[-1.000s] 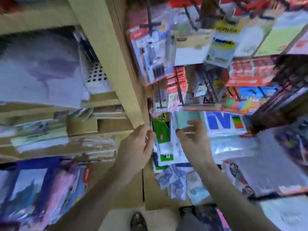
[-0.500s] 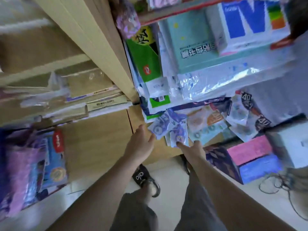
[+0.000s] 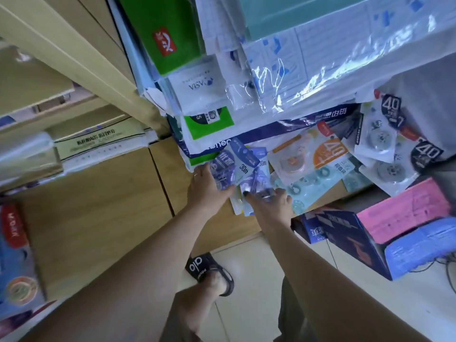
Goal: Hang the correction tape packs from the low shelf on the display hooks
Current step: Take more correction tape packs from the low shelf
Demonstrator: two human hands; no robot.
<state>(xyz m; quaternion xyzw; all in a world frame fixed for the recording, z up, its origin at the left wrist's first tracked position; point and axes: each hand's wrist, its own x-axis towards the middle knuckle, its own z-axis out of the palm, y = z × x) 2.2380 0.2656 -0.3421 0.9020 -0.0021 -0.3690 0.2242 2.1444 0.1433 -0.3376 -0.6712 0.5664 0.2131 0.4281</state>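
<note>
Both my hands have dropped to the low shelf [image 3: 328, 191], left hand [image 3: 206, 187] and right hand [image 3: 270, 206] fingers gripping purple 30m correction tape packs [image 3: 238, 164]; slick overlapping packs could slip out.

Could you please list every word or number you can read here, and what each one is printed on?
"30m": purple correction tape pack by the hands.
"40": orange-and-white tape pack.
"40": white tape pack with black badge.
"alo": black sandal strap.
"ASIA": white packet, upside down.
Other print: blurred.
</note>
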